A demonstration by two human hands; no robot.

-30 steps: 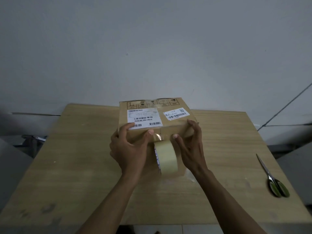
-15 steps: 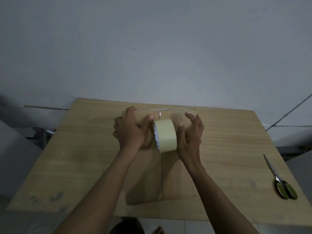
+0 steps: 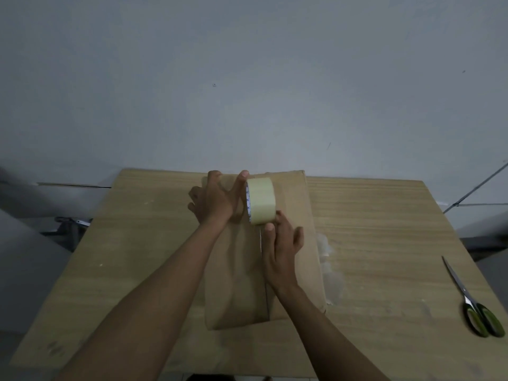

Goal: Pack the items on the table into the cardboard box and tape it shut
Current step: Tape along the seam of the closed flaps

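The brown cardboard box (image 3: 298,215) lies flat on the wooden table (image 3: 379,232), flaps closed, with the seam running away from me. A roll of pale tape (image 3: 261,199) stands on edge on the box top near its far end. My left hand (image 3: 217,200) holds the roll from the left, thumb up along its side and fingers spread on the cardboard. My right hand (image 3: 280,248) lies just behind the roll, its thumb pressing down on the seam and its fingers flat on the box. The box contents are hidden.
Green-handled scissors (image 3: 474,306) lie near the table's right edge. A pale smear marks the tabletop just right of the box. A grey wall stands close behind the table's far edge.
The box went from tipped up with its labelled side showing to lying flat. The tape roll travelled along the seam to the far end; my right hand dropped back behind it.
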